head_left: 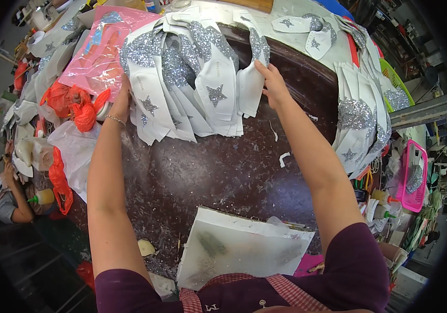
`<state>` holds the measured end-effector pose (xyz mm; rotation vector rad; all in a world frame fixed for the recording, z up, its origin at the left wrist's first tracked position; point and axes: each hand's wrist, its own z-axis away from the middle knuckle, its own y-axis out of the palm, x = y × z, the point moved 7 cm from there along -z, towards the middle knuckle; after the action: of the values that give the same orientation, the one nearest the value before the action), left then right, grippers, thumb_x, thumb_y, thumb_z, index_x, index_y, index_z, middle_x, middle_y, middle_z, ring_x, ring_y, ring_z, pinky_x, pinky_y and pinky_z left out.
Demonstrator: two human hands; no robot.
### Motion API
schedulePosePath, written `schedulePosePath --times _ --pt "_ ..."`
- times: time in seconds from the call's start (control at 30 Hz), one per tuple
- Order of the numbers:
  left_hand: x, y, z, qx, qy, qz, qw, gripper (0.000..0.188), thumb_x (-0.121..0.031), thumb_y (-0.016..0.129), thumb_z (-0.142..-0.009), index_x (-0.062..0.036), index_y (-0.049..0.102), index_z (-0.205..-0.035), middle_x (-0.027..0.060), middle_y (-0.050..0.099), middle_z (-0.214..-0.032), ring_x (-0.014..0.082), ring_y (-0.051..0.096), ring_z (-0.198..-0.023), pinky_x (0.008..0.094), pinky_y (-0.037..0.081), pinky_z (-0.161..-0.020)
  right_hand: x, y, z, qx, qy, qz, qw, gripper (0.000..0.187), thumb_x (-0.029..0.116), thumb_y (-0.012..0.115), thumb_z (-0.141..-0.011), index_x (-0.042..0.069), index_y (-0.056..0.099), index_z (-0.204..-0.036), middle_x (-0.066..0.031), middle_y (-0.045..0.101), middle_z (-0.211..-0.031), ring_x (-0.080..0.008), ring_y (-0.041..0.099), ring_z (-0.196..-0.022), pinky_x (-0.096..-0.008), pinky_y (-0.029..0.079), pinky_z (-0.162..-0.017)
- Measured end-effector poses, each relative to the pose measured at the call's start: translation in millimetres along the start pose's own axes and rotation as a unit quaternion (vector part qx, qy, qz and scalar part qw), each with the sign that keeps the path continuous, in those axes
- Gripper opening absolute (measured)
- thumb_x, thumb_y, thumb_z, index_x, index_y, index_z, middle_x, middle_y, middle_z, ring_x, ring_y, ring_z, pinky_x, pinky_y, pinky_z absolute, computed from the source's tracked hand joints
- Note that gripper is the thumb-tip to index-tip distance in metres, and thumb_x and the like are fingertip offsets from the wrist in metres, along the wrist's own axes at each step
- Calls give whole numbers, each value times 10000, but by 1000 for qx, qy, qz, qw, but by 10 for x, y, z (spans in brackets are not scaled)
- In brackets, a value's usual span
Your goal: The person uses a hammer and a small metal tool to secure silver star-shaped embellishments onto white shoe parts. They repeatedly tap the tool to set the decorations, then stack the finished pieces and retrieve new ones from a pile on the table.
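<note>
A fanned row of white shoe-upper pieces [192, 88] with silver glitter patches and grey stars lies across the far side of a dark brown worktable [218, 167]. My left hand [120, 103] rests on the left end of the row, wrist bracelet showing. The right end of the row is under the fingers of my right hand [273, 83], which touch a white piece [249, 86]. Whether either hand grips a piece is unclear.
More glitter pieces [361, 120] are stacked at the right edge. A pink plastic sheet [101, 49] and orange bags [77, 107] lie left. A white board [239, 250] sits near me. A pink basket [413, 177] stands at right. Another person [4, 201] sits at far left.
</note>
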<state>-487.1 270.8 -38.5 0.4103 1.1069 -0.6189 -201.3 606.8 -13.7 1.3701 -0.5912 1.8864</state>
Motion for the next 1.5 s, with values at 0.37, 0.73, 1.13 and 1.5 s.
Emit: schedulePosePath --times 0.37,0.73,1.13,1.5 --pt "16 117 -137 3 10 103 995 835 -738 258 -960 -118 392 -1502 88 461 -1495 256 440 -1356 401 346 -1115 389 566 -30 38 35 -168 985 488 227 802 -758 -35 590 -1110 -154 653 -956 -271 664 -818 -424 548 -729" --pt "102 502 -27 -14 39 136 990 867 -796 309 -907 -137 428 -1458 61 553 -1391 238 542 -1251 407 445 -1044 -92 793 71 160 92 -193 964 636 428 687 -855 12 536 -1312 -168 614 -1257 -281 602 -1122 -402 446 -1005" --pt "723 2149 1207 231 -81 202 948 636 -504 338 -1046 -17 428 -1445 138 529 -1413 248 522 -1280 381 405 -1102 -478 -928 1139 76 61 -190 977 482 296 630 -914 7 545 -1290 -137 654 -1196 -251 645 -1068 -404 498 -976" --pt "547 2585 1540 299 36 -231 925 641 -404 439 -1025 8 315 -1501 208 513 -1428 290 493 -1311 375 369 -1097 -434 -1972 2120 -139 -33 41 989 513 207 732 -830 -32 529 -1237 -122 631 -1119 -203 613 -961 -323 476 -864"
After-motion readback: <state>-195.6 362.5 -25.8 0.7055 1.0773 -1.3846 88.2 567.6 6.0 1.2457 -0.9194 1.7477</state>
